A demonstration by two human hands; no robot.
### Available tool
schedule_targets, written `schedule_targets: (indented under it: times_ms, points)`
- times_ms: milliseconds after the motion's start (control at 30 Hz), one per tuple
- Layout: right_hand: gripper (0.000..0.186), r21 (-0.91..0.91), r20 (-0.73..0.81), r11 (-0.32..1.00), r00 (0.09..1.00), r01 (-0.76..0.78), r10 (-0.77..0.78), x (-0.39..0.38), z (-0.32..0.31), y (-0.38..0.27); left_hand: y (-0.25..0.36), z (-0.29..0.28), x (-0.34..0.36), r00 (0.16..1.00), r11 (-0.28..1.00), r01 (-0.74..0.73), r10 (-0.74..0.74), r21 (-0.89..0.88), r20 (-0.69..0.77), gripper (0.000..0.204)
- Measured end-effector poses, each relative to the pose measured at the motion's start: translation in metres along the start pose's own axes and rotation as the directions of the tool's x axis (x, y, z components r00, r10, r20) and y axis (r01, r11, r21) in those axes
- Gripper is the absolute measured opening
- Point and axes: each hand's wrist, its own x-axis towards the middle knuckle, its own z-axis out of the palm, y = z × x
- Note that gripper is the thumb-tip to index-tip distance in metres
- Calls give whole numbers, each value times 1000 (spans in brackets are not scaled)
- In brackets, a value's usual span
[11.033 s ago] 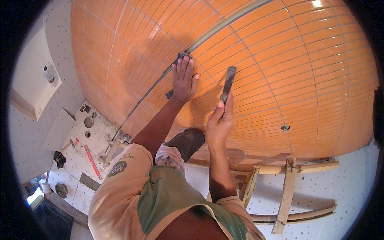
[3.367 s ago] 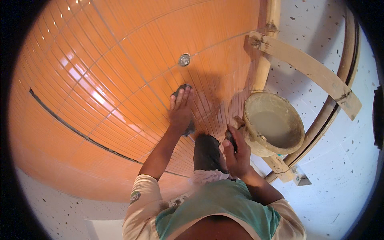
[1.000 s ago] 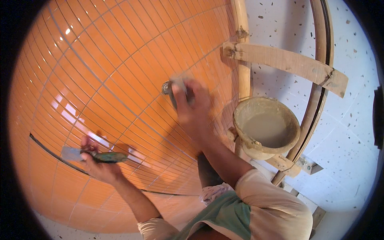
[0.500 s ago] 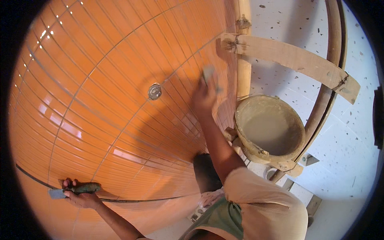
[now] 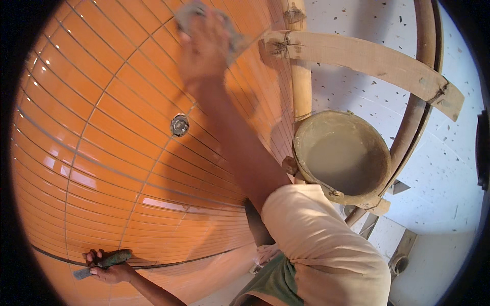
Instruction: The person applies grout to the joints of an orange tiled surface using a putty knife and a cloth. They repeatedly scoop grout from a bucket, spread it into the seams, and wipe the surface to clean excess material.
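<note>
An orange tiled surface point(image 5: 97, 127) with thin grey lines spreads across the left. At its upper part, my right hand point(image 5: 203, 51), slightly blurred, grips a grey pad or sponge point(image 5: 194, 15) against the tiles. A round metal fitting point(image 5: 179, 125) sits below that hand, beside my forearm. At the lower left, by a dark strip along the tiles, my left hand point(image 5: 108, 268) is closed on a scraper point(image 5: 115, 257) with a greenish handle and short grey blade.
A bucket of cloudy grey liquid point(image 5: 342, 153) stands at the right beside a wooden frame of poles point(image 5: 300, 86) and a plank point(image 5: 362, 56). Behind lies white speckled flooring or wall point(image 5: 444, 163). My dark-clothed leg point(image 5: 255, 222) shows below centre.
In the last half second my right hand has swept up and left with the pad. My left hand has shifted slightly lower and right, still holding the scraper.
</note>
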Motion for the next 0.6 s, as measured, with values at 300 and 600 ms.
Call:
schedule_targets:
  times_ms: [300, 600]
  points:
    - [52, -205, -110, 695, 721, -690, 684, -163, -100, 148, -3, 3, -2, 1000, 1000, -17, 17, -18, 14, 43]
    - [46, 32, 87, 971, 968, -238, 235, -31, -49, 78, -13, -28, 6, 998, 995, -64, 61, 80, 33, 51]
